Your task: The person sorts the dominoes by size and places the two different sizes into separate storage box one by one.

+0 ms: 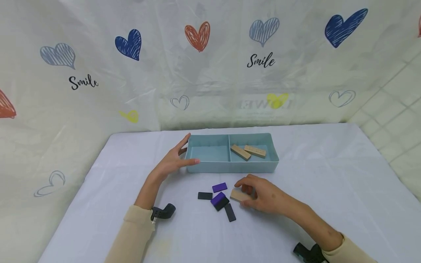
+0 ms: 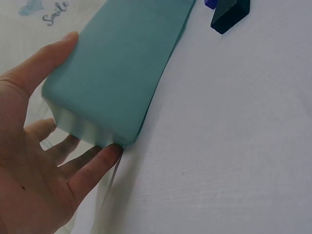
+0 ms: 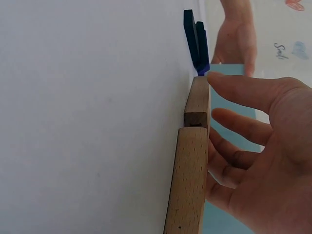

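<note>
A light-blue two-compartment box (image 1: 230,167) stands toward the back of the table. My left hand (image 1: 172,160) rests on its left end, fingers fairly straight, the thumb over the front rim and the index finger reaching the back corner. In the left wrist view, the fingertips touch the lower end of the box (image 2: 122,73). My right hand (image 1: 268,195) hovers at a wooden block (image 1: 240,196) on the table, thumb and fingers loosely bent about it. The right wrist view shows a second wooden block (image 3: 187,180) lying behind it, hidden in the head view.
Two wooden blocks (image 1: 254,151) lie in the right compartment. Left of my right hand several purple and black blocks are scattered, among them a purple block (image 1: 219,187), a black block (image 1: 205,195) and another black block (image 1: 230,212). A heart-printed sheet (image 1: 217,73) hangs behind.
</note>
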A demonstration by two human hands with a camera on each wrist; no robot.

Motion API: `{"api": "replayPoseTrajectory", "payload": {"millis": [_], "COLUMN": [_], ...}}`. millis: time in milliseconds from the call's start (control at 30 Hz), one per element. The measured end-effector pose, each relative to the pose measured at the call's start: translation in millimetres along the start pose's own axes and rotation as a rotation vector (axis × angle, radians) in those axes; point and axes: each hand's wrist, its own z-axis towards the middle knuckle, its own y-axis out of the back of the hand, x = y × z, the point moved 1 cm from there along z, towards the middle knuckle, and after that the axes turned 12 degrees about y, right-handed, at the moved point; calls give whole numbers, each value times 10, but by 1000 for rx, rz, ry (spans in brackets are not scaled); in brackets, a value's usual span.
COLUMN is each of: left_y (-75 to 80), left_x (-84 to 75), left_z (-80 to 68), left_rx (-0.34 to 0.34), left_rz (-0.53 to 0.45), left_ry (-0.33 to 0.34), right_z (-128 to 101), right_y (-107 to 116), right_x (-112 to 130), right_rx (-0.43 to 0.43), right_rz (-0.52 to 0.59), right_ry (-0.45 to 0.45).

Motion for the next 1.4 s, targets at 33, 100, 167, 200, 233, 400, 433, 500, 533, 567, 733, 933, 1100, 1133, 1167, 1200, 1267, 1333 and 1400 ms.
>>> {"api": "replayPoseTrajectory", "payload": {"millis": [33, 100, 167, 200, 233, 400, 433, 500, 533, 567, 733, 933, 1100, 1133, 1167, 1200, 1267, 1333, 1400], "left_y": [0, -2, -2, -2, -2, -4, -7, -11, -13, -14, -20, -19, -10, -10, -10, -12, -16, -20, -21], "left_x": [-1, -3, -3, -2, -1, 6, 9, 14, 16, 15, -7, -24, -11, -10, -12, -13, -17, -21, -21], "left_z": [1, 7, 11, 13, 15, 14, 15, 13, 12, 9, 1, 3, 6, 7, 6, 5, 2, -3, -8], "left_rx": [-1, -2, -3, -4, -5, -7, -7, -9, -9, -9, -8, -12, -10, -10, -11, -12, -11, -12, -14], "left_rz": [2, 0, 2, 3, 5, 2, 1, -2, -2, -1, -1, 1, -8, -9, -9, -8, -5, -7, -10], "left_ry": [0, 3, 3, 2, 2, 4, 7, 11, 11, 10, 8, 7, 13, 12, 12, 11, 9, 11, 12], "right_z": [2, 7, 10, 11, 13, 16, 15, 14, 14, 15, 23, 29, 33, 33, 32, 32, 32, 33, 39], "right_y": [0, -1, -4, -5, -7, -10, -11, -12, -12, -12, -8, 3, 10, 12, 13, 13, 15, 20, 32], "right_x": [0, 0, 0, -1, -3, -7, -10, -14, -16, -18, -23, -24, -25, -23, -22, -21, -15, -13, -9], "right_rx": [7, 20, 31, 35, 39, 46, 46, 44, 44, 44, 43, 38, 29, 27, 23, 18, 7, -6, -20], "right_rz": [1, -2, -9, -16, -21, -28, -25, -21, -22, -25, -54, -32, -30, -33, -36, -37, -41, -42, -42], "right_ry": [-5, -19, -28, -27, -27, -25, -25, -24, -24, -24, -24, -10, -1, -2, -3, -3, -8, -10, -4]}}
